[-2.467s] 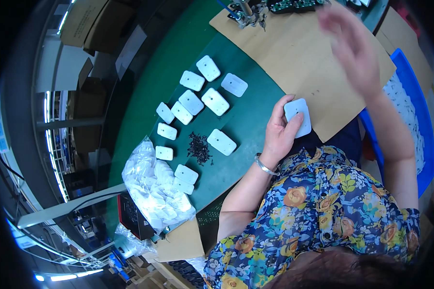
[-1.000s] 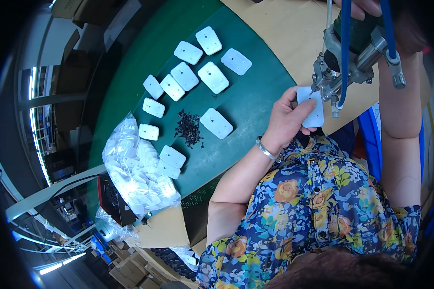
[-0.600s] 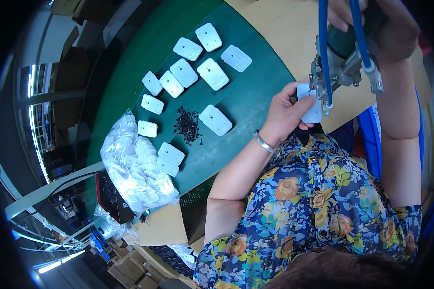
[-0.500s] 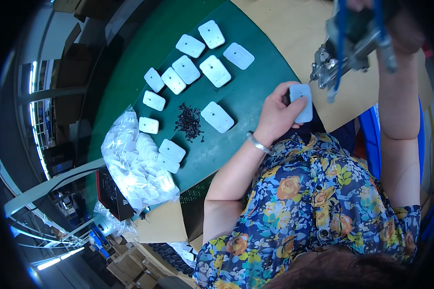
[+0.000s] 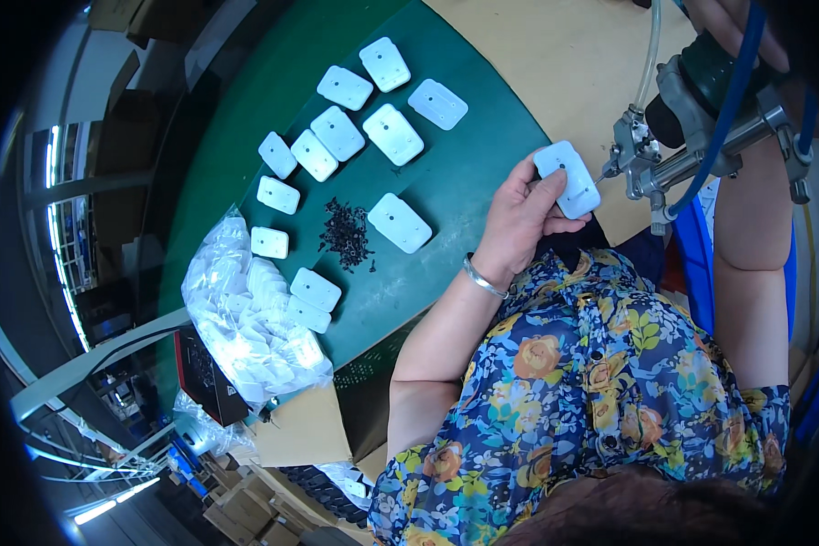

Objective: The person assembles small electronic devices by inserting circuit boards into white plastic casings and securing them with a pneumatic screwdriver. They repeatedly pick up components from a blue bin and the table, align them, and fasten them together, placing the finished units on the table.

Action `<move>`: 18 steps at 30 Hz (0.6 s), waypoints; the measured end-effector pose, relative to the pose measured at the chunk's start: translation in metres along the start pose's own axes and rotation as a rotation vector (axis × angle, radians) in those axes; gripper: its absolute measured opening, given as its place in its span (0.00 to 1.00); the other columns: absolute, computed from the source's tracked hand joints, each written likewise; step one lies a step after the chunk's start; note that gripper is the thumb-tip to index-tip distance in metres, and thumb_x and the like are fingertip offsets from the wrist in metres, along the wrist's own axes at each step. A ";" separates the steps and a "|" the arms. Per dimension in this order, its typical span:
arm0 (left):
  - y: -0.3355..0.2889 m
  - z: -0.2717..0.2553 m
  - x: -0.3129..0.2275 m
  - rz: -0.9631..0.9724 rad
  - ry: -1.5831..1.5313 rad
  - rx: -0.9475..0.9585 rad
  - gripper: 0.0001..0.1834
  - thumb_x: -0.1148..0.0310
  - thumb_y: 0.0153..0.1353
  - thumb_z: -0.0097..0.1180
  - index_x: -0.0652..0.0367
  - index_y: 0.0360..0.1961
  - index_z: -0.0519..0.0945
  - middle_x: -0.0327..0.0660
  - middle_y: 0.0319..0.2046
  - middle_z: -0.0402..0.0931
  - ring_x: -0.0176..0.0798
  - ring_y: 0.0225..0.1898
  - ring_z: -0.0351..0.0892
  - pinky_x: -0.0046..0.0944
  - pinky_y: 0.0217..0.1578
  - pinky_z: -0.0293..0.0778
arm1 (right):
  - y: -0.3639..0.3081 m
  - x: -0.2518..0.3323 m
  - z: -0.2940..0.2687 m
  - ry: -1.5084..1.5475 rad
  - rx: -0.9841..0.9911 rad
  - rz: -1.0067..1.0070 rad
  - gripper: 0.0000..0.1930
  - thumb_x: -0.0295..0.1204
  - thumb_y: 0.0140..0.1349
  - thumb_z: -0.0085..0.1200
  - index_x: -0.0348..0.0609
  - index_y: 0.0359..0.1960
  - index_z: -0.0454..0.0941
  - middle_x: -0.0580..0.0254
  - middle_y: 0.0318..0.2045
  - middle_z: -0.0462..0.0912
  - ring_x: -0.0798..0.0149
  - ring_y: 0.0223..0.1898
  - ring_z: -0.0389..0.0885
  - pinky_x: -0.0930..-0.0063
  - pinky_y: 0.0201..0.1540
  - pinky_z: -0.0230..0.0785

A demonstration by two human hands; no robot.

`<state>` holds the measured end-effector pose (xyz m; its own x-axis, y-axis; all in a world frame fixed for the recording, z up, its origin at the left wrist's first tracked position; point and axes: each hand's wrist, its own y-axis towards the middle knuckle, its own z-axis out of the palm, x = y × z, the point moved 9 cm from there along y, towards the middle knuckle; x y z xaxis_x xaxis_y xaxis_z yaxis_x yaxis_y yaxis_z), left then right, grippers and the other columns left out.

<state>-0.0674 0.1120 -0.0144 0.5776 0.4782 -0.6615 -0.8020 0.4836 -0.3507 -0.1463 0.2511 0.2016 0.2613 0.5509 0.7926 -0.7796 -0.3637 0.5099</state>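
Between the thumb and fingers of my left hand (image 5: 523, 214) is a white rectangular plastic cover (image 5: 568, 179) with rounded corners and small dark holes. It is tilted, just beyond the table edge. My right hand (image 5: 742, 36), partly cut off at the upper right, is wrapped around a metal air tool (image 5: 682, 150) with hoses. The tool's thin tip points left and reaches the cover's right edge; whether it touches cannot be made out. Several similar white covers (image 5: 400, 223) lie on the green table (image 5: 455, 173), beside a pile of small black screw-like parts (image 5: 346, 235).
A clear plastic bag (image 5: 255, 328) full of white pieces lies at the table's left end, next to a dark box (image 5: 207, 373). Brown cardboard (image 5: 537, 45) covers the far right area. A blue hose (image 5: 728, 118) hangs along the tool. Cartons (image 5: 246, 510) are stacked lower left.
My left hand has turned the white cover, so its broad face shows more. My right hand's tool has swung right and lower, its tip now at the cover's edge. The view has shifted slightly.
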 end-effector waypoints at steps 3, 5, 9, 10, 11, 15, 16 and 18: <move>0.002 0.000 0.001 -0.012 0.001 0.020 0.18 0.65 0.63 0.44 0.63 0.52 0.63 0.49 0.40 0.74 0.45 0.34 0.80 0.34 0.31 0.81 | -0.001 -0.001 0.000 -0.002 -0.001 0.007 0.15 0.34 0.60 0.45 0.33 0.39 0.65 0.57 0.28 0.74 0.67 0.27 0.75 0.74 0.30 0.74; 0.002 0.001 0.000 -0.020 -0.006 0.005 0.18 0.65 0.63 0.44 0.63 0.52 0.64 0.49 0.40 0.75 0.45 0.34 0.80 0.34 0.30 0.81 | -0.002 -0.001 0.000 -0.003 -0.005 0.006 0.15 0.34 0.60 0.45 0.33 0.39 0.65 0.57 0.28 0.74 0.67 0.27 0.76 0.74 0.30 0.74; 0.001 0.000 -0.001 -0.022 -0.022 0.004 0.19 0.64 0.63 0.45 0.64 0.51 0.64 0.50 0.39 0.75 0.46 0.33 0.80 0.34 0.30 0.81 | -0.002 0.000 -0.001 0.000 -0.007 -0.002 0.15 0.34 0.60 0.45 0.33 0.40 0.65 0.57 0.29 0.74 0.67 0.27 0.76 0.74 0.30 0.74; 0.001 0.000 -0.002 -0.021 -0.030 0.004 0.19 0.64 0.63 0.45 0.64 0.51 0.64 0.50 0.38 0.75 0.46 0.32 0.80 0.34 0.30 0.81 | -0.002 0.000 -0.002 0.002 -0.009 -0.003 0.15 0.34 0.60 0.45 0.33 0.40 0.65 0.57 0.29 0.74 0.67 0.27 0.76 0.74 0.31 0.74; 0.000 0.001 -0.004 -0.020 -0.038 0.005 0.19 0.65 0.63 0.45 0.65 0.50 0.64 0.50 0.38 0.75 0.46 0.32 0.80 0.34 0.29 0.81 | -0.002 0.002 -0.001 0.001 -0.010 -0.003 0.15 0.34 0.60 0.45 0.33 0.40 0.65 0.57 0.29 0.74 0.67 0.27 0.76 0.74 0.31 0.74; 0.001 0.003 -0.004 -0.013 -0.058 0.006 0.18 0.65 0.62 0.46 0.66 0.50 0.65 0.51 0.37 0.75 0.47 0.33 0.80 0.34 0.29 0.81 | -0.004 0.003 -0.005 -0.005 -0.015 -0.009 0.15 0.34 0.60 0.45 0.33 0.41 0.64 0.56 0.29 0.74 0.67 0.28 0.76 0.74 0.31 0.74; 0.001 0.003 -0.005 -0.008 -0.066 0.005 0.18 0.66 0.62 0.46 0.66 0.50 0.65 0.51 0.37 0.75 0.47 0.33 0.80 0.34 0.29 0.81 | -0.005 0.003 -0.004 -0.008 -0.018 -0.006 0.15 0.34 0.60 0.45 0.33 0.41 0.64 0.56 0.29 0.74 0.67 0.28 0.76 0.74 0.31 0.74; 0.001 0.002 -0.007 0.006 -0.083 -0.005 0.18 0.67 0.62 0.46 0.67 0.49 0.65 0.51 0.37 0.75 0.47 0.33 0.80 0.34 0.30 0.81 | -0.005 0.001 -0.004 -0.009 -0.016 -0.005 0.15 0.34 0.60 0.45 0.33 0.42 0.64 0.56 0.30 0.74 0.67 0.28 0.76 0.74 0.31 0.74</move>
<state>-0.0721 0.1109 -0.0092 0.5832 0.5401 -0.6068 -0.8061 0.4769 -0.3502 -0.1445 0.2566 0.1984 0.2704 0.5455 0.7933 -0.7874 -0.3488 0.5082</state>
